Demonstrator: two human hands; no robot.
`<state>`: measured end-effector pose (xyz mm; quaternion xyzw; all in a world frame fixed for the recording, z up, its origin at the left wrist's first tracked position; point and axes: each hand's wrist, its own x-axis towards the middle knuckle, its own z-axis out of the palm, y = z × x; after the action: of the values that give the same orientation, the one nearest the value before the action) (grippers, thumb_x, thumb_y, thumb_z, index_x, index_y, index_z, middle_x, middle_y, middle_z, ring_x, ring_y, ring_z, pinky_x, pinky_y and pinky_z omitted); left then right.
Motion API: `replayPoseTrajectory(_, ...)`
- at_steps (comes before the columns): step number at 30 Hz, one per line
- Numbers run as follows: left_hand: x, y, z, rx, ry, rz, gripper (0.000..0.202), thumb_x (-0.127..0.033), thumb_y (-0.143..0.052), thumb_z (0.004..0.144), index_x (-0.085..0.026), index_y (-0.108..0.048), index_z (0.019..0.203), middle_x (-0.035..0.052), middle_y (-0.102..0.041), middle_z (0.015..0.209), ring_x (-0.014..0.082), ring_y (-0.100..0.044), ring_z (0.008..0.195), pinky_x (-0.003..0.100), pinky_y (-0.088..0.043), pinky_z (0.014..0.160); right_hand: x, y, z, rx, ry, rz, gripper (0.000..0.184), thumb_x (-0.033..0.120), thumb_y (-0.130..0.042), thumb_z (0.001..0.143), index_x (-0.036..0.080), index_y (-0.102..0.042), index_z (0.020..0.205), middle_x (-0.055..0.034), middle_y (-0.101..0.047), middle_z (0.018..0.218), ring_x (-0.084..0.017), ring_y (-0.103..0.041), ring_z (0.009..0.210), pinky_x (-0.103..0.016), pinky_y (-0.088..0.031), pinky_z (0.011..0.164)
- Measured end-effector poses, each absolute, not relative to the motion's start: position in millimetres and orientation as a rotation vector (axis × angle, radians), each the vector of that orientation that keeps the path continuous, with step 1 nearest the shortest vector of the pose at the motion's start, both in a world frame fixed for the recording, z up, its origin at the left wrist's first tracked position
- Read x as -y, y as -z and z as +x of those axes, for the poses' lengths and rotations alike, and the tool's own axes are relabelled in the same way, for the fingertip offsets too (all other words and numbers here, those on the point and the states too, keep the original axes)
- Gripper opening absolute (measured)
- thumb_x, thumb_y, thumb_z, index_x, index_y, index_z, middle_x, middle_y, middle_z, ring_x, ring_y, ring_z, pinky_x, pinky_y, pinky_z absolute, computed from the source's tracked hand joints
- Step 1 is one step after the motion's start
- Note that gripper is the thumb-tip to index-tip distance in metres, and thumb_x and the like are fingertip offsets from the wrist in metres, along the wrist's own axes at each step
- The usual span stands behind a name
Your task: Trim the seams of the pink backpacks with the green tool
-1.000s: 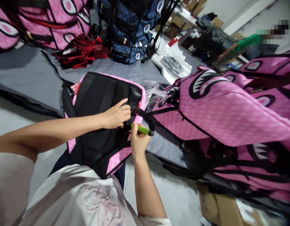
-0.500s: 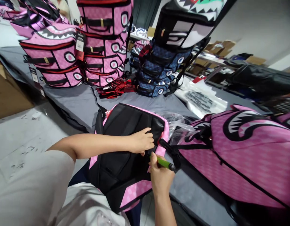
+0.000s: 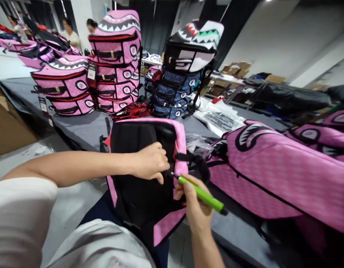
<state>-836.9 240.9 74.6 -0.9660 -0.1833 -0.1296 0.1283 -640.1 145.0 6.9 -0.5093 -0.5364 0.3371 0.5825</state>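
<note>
A black-and-pink backpack [image 3: 132, 143] leans in front of me, its black back panel facing me. My left hand [image 3: 153, 162] rests over that panel, fingers curled and thumb pointing down; what they pinch, if anything, is hidden. Between the fingers of my right hand [image 3: 195, 203] is a bright green pen-shaped tool [image 3: 202, 194] with a thin dark tip and a black rear end. Its tip points at the panel near the pink right edge, just right of my left hand. Whether the tip touches the fabric I cannot tell. A black strap [image 3: 188, 158] hangs over that edge.
Stacked pink backpacks [image 3: 116, 56] and a dark stack [image 3: 185, 70] stand behind on the grey-covered table [image 3: 76, 128]. Red tags [image 3: 132, 111] lie between them. Large pink backpacks [image 3: 272, 175] lie at the right, beside clear plastic [image 3: 198, 141]. A cardboard box [image 3: 9, 126] stands left.
The view has tilted up. The backpack stands more upright. My right hand has drawn the green tool back, so its tip now shows apart from my left hand.
</note>
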Motion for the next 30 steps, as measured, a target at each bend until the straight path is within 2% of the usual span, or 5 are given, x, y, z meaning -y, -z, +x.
replayPoseTrajectory(6,-197,-107,-833,1.191,0.525,-2.902,0.045,-0.062,-0.07,0.083,-0.018,-0.069,0.08,0.0041,-0.075,0.079,0.0224,-0.07,0.078,0.035,-0.037,0.071,-144,-77,-627,1.329,-0.738,-0.942,0.021,0.041,-0.07,0.089,0.028,-0.078,0.104,-0.0048,-0.074,0.074,-0.017,-0.066,0.052,-0.029,-0.055,0.05)
replayPoseTrajectory(11,-198,-59,-828,1.073,0.308,-3.015,0.024,-0.039,-0.077,0.085,-0.019,-0.071,0.098,0.0057,-0.078,0.099,0.0248,-0.071,0.096,0.035,-0.043,0.079,-136,-27,-619,1.603,-0.736,-1.087,0.027,0.036,-0.074,0.084,0.022,-0.075,0.107,-0.0061,-0.08,0.09,-0.02,-0.077,0.072,-0.033,-0.063,0.068)
replayPoseTrajectory(16,-220,-28,-830,0.865,0.284,-2.755,0.022,-0.037,-0.071,0.088,-0.015,-0.068,0.088,0.009,-0.073,0.085,0.0298,-0.067,0.084,0.042,-0.044,0.076,-126,9,-603,1.619,-0.757,-1.114,0.039,0.037,-0.063,0.095,0.022,-0.065,0.131,-0.0073,-0.079,0.107,-0.02,-0.077,0.097,-0.037,-0.063,0.087)
replayPoseTrajectory(24,-215,-39,-859,0.749,0.599,-2.788,0.017,-0.034,-0.056,0.097,-0.02,-0.067,0.097,0.0089,-0.073,0.101,0.027,-0.065,0.096,0.043,-0.049,0.083,-155,25,-652,1.82,0.064,-0.977,0.041,0.024,-0.061,0.097,0.026,-0.061,0.137,-0.006,-0.077,0.113,-0.02,-0.071,0.103,-0.035,-0.056,0.089)
replayPoseTrajectory(30,-252,-61,-851,1.081,0.428,-2.744,0.078,-0.04,-0.072,0.085,-0.019,-0.038,0.152,0.0207,-0.043,0.157,0.0399,-0.041,0.142,0.058,-0.04,0.11,-152,37,-667,1.729,0.019,-1.005,0.045,0.019,-0.058,0.096,0.027,-0.057,0.14,-0.0052,-0.077,0.11,-0.02,-0.071,0.097,-0.035,-0.053,0.085)
